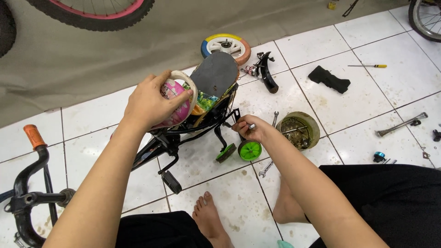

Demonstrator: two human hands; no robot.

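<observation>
Head-camera view looks down on a small black-framed child's bicycle point(183, 138) lying tipped on the white tiled floor point(367, 105), its grey-bottomed saddle point(215, 73) turned up toward the lens. The left hand point(149, 103) has its fingers curled firmly around the pink and cream rear wheel point(180, 103), thumb over the rim, steadying the bike. The right hand point(251, 131) is pinched closed on a small silvery tool or fastener point(252, 126) at the stay beside the bright green training wheels point(249, 150); what exactly it grips is too small to tell.

Judging by the layout, the work is partway through: the rear wheel and both training wheels sit on the frame, while a loose cream wheel with a multicoloured tyre point(226, 46) lies apart beyond the saddle, next to a black bracket part point(266, 73). Two spanners point(266, 168) rest on the tiles near the right hand, a round tin of rusty hardware point(298, 131) stands just beside it, and a yellow-handled screwdriver point(370, 66) lies well away. So fastening at the rear axle seems unfinished, and the loose wheel remains unmounted.
</observation>
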